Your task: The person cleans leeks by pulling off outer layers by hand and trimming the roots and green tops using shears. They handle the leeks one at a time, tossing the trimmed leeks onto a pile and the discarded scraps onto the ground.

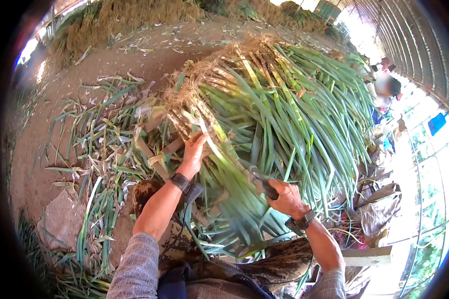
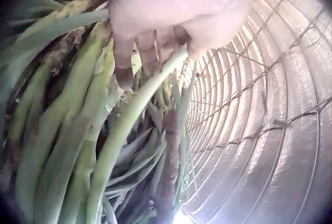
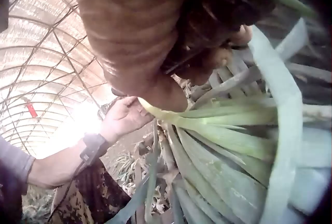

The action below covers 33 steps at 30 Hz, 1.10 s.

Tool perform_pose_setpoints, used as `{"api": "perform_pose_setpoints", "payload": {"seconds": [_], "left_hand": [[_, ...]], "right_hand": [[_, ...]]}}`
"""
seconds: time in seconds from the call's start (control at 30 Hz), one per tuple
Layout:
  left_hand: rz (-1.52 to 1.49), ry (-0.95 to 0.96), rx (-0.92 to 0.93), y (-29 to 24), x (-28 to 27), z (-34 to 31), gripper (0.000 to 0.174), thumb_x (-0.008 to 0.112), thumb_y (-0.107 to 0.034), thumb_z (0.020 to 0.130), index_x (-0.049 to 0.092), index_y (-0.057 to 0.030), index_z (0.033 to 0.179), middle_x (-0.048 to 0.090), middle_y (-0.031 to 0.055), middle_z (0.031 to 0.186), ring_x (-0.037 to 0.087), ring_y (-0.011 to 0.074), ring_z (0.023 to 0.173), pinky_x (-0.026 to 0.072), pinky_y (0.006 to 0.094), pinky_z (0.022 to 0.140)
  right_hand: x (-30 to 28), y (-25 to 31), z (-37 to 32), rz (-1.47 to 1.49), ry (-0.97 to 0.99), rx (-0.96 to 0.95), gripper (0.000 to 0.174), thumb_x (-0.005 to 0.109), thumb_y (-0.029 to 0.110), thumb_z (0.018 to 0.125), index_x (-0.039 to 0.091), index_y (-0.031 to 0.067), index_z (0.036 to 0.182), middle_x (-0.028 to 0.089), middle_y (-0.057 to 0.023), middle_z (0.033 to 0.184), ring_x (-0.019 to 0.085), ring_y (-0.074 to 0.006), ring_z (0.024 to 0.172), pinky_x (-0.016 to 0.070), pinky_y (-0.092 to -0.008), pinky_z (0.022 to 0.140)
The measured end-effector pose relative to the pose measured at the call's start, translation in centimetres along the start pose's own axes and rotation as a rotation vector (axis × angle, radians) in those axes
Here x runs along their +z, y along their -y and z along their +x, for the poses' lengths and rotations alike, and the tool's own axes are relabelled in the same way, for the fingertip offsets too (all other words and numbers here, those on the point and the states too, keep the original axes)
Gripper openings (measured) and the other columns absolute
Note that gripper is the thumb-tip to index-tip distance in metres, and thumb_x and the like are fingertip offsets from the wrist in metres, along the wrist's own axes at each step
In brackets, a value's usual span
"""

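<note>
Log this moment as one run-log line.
left grip: holds slender pale-green stalk | right grip: holds black-handled tool | nearby: large heap of green leafy stalks with brown roots

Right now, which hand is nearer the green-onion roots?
Left. The left hand grips a stalk near the roots; the right hand holds a black handle farther off, over the leaves.

the head camera looks forward and down on the green onions (image 1: 304, 104); wrist cameras peer closely past the left hand (image 2: 176, 19) and right hand (image 3: 137, 42); all three views share the left hand.
</note>
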<state>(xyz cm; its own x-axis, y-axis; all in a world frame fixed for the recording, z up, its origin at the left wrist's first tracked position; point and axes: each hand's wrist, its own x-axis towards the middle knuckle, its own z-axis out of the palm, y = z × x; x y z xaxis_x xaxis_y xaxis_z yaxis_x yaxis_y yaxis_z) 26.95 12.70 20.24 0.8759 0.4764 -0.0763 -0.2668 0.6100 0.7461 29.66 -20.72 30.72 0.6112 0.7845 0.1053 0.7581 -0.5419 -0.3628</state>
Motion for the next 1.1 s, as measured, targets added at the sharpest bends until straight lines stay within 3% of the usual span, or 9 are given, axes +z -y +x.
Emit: {"api": "perform_pose_setpoints", "payload": {"seconds": [0.03,0.1,0.13,0.3,0.5,0.77,0.97,1.03,1.1], "left_hand": [[0.048,0.06,0.006,-0.3,0.2,-0.1,0.022,0.066,-0.021,0.095,0.065,-0.0076,0.113,0.066,0.0022,0.1,0.068,0.0166,0.092,0.0631,0.0382,0.069],[0.029,0.094,-0.059,-0.6,1.0,-0.7,0.022,0.067,-0.017,0.095,0.065,-0.0052,0.113,0.065,0.003,0.103,0.067,0.0169,0.092,0.0622,0.0389,0.071],[0.02,0.116,-0.038,-1.0,1.3,-0.9,0.023,0.066,-0.017,0.095,0.065,-0.0048,0.114,0.065,0.0038,0.104,0.067,0.0176,0.092,0.062,0.039,0.071],[0.038,0.242,-0.034,-1.8,1.2,-1.3,0.024,0.06,-0.018,0.099,0.061,-0.0067,0.121,0.068,0.0081,0.107,0.07,0.0232,0.096,0.0623,0.0424,0.075],[-0.024,0.305,-0.153,-1.7,1.6,-2.4,0.026,0.06,-0.018,0.099,0.057,-0.0079,0.123,0.066,0.0056,0.105,0.068,0.0217,0.097,0.0618,0.0414,0.079],[-0.008,0.363,-0.139,-1.0,1.0,-2.6,0.027,0.058,-0.016,0.099,0.056,-0.0067,0.125,0.064,0.0045,0.105,0.067,0.0214,0.098,0.061,0.0445,0.082],[0.102,0.451,-0.214,-0.9,0.8,-3.2,0.025,0.056,-0.016,0.1,0.057,-0.0075,0.123,0.065,0.0034,0.106,0.067,0.0211,0.102,0.0588,0.0398,0.087],[0.046,0.475,-0.241,-0.4,0.7,-3.3,0.023,0.056,-0.016,0.1,0.057,-0.0075,0.122,0.065,0.0037,0.106,0.067,0.0211,0.102,0.0584,0.04,0.087],[0.07,0.492,-0.217,-0.1,0.7,-3.2,0.021,0.055,-0.015,0.1,0.057,-0.0079,0.12,0.065,0.0044,0.106,0.067,0.021,0.102,0.0583,0.0403,0.087]], "right_hand": [[0.3,-0.1,0.3,-0.003,-0.006,0.0,0.044,0.075,0.015,0.072,0.063,0.0069,0.114,0.069,-0.0156,0.098,0.066,-0.0376,0.084,0.054,-0.0455,0.069],[0.6,0.2,1.4,-0.073,-0.194,-0.173,0.046,0.076,0.016,0.072,0.062,0.0069,0.115,0.068,-0.014,0.097,0.066,-0.037,0.082,0.0539,-0.0455,0.067],[0.1,0.9,2.0,-0.1,-0.119,-0.127,0.048,0.075,0.016,0.072,0.061,0.0069,0.117,0.067,-0.013,0.097,0.066,-0.0364,0.082,0.0537,-0.0457,0.067],[0.4,1.7,5.2,-0.137,-0.205,-0.184,0.05,0.074,0.017,0.071,0.06,0.0066,0.118,0.066,-0.0125,0.095,0.066,-0.0353,0.085,0.0528,-0.047,0.068],[-0.6,3.7,6.7,-0.125,-0.193,-0.182,0.046,0.073,0.017,0.073,0.061,0.0057,0.116,0.067,-0.013,0.096,0.065,-0.0352,0.085,0.0532,-0.0471,0.07],[-2.2,4.0,5.8,-0.117,-0.233,-0.126,0.05,0.073,0.017,0.073,0.06,0.0053,0.12,0.068,-0.0151,0.099,0.066,-0.0371,0.084,0.0547,-0.0463,0.071],[-3.1,4.0,5.5,-0.111,-0.239,-0.124,0.047,0.074,0.017,0.073,0.061,0.0059,0.117,0.068,-0.0144,0.099,0.066,-0.0378,0.084,0.0541,-0.0468,0.069],[-3.4,4.3,5.3,-0.137,-0.125,-0.24,0.046,0.074,0.018,0.074,0.061,0.0066,0.116,0.068,-0.0148,0.098,0.066,-0.0381,0.084,0.0538,-0.0462,0.069],[-3.2,4.3,5.2,-0.119,-0.151,-0.186,0.046,0.074,0.018,0.074,0.061,0.0071,0.116,0.068,-0.0153,0.097,0.066,-0.0382,0.084,0.0537,-0.0465,0.07]]}}
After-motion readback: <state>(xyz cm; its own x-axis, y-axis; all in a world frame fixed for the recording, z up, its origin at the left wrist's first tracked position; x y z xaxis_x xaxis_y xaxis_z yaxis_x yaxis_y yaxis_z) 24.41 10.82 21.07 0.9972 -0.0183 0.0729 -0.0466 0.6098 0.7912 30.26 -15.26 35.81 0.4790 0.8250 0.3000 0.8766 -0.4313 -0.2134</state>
